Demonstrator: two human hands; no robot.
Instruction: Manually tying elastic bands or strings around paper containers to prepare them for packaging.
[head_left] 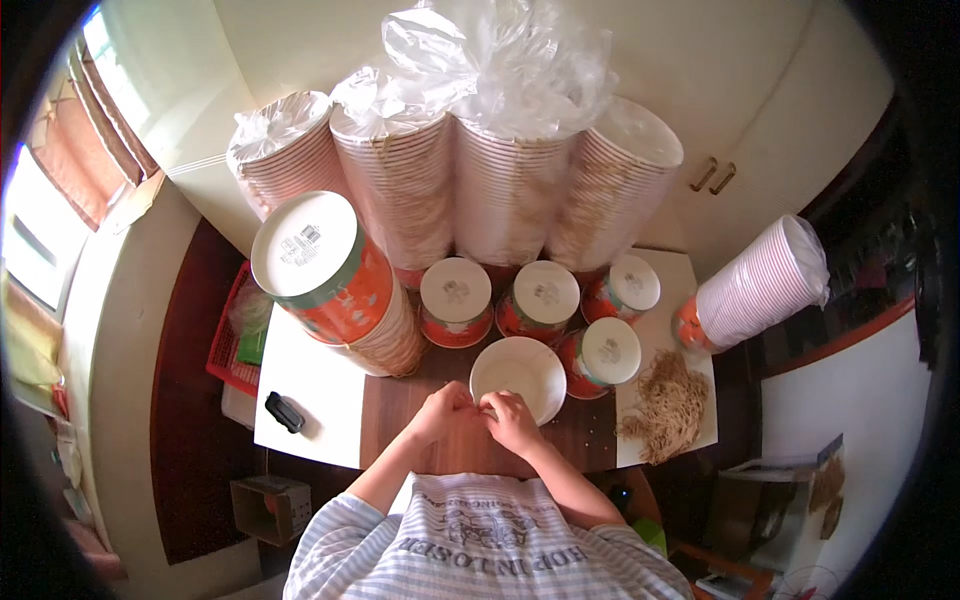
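Observation:
In front of me an open white paper tub (545, 385) stands upright on the brown middle of the table. My left hand (441, 412) is at its near left rim, the fingertips pinched together. My right hand (514, 424) is closed too, overlapping the near rim, its fingertips close to those of the left. Whatever is between the fingers is too small to make out. Beyond and beside the tub, several printed red and green paper tubs (455, 290) stand upside down with white bases up. One of them (610, 345) is right next to the open tub.
Tall stacks of tubs in clear plastic (510, 190) line the back. At the left rises a stack topped by a large tub (305, 245); a black object (285, 411) lies nearby. On the right are a tangled heap of tan strands (667, 405) and a leaning wrapped stack (760, 285).

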